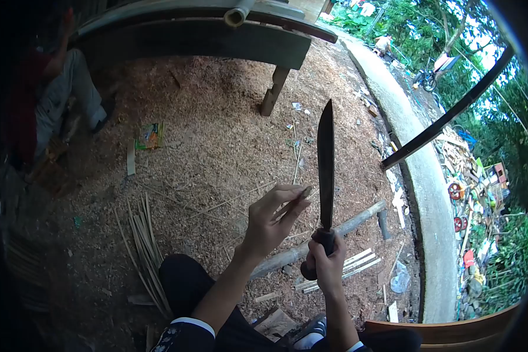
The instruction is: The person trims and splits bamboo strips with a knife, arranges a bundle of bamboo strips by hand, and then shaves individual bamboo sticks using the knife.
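Note:
My right hand is wrapped round the dark handle of a machete, whose blade points up and away from me. To the left of the blade, my left hand is raised with thumb and fingers pinched together. A small greyish piece seems to show at those fingertips, too small to name; they are apart from the blade. Below both hands a long pole lies on the ground, with several pale split strips beside it.
Wood shavings cover the ground. A bundle of long thin strips lies at left. A dark wooden bench stands ahead, and a seated person is at far left. A concrete kerb and a leaning dark post are at right.

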A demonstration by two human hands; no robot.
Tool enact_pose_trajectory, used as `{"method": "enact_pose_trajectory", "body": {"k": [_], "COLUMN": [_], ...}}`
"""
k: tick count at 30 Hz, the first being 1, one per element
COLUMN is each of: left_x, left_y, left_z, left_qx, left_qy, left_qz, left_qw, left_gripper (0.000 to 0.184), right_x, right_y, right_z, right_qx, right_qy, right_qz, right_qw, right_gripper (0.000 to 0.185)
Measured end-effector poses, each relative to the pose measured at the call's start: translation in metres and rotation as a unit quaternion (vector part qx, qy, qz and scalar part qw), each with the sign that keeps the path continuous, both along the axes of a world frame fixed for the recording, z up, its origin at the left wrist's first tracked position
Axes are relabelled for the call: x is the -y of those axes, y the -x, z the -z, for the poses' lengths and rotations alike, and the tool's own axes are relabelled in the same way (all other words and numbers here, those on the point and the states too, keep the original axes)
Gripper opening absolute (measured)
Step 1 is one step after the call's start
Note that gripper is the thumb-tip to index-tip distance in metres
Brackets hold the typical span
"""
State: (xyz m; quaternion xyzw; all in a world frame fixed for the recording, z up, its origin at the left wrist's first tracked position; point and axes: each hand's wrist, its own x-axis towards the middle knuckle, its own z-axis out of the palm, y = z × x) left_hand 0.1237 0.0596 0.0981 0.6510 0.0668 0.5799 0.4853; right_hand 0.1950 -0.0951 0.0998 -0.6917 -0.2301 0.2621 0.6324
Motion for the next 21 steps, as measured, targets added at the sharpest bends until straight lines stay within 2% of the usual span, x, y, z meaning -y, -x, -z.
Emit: {"method": "enact_pose_trajectory", "body": {"k": [2,6,8,13,15,17,19,21], "left_x": [-0.001,0.003,0.000,0.005,0.007,0.006,0.009,0.015], "left_y": [-0.004,0.001,0.008,0.034,0.037,0.046,0.051,0.056], "left_z": [0.009,0.018,0.018,-0.003,0.013,0.024,0.033,0.037], "left_qx": [0.066,0.103,0.041,0.031,0.066,0.031,0.060,0.060], "left_qy": [0.054,0.116,0.040,-0.063,0.002,0.001,0.094,0.120], "left_qz": [0.050,0.073,-0.020,-0.109,-0.097,-0.119,-0.053,-0.057], "left_qw": [0.995,0.985,0.998,0.992,0.993,0.992,0.992,0.989], "left_gripper": [0.028,0.030,0.033,0.032,0.031,0.030,0.026,0.024], "right_x": [-0.012,-0.024,-0.025,-0.033,-0.039,-0.046,-0.051,-0.052], "right_y": [0.007,0.019,0.025,0.020,0.005,-0.008,-0.013,-0.019], "right_z": [-0.014,-0.017,-0.015,-0.028,-0.031,-0.038,-0.043,-0.041], "right_qx": [-0.006,-0.021,-0.040,-0.063,-0.039,-0.040,-0.050,-0.064], "right_qy": [-0.001,-0.046,-0.058,-0.048,-0.057,-0.048,-0.061,-0.057], "right_qz": [-0.009,-0.010,-0.021,-0.061,-0.115,-0.154,-0.183,-0.219], "right_qw": [1.000,0.999,0.997,0.995,0.991,0.986,0.980,0.972], "right_gripper": [0.014,0.014,0.014,0.017,0.014,0.012,0.012,0.011]}}
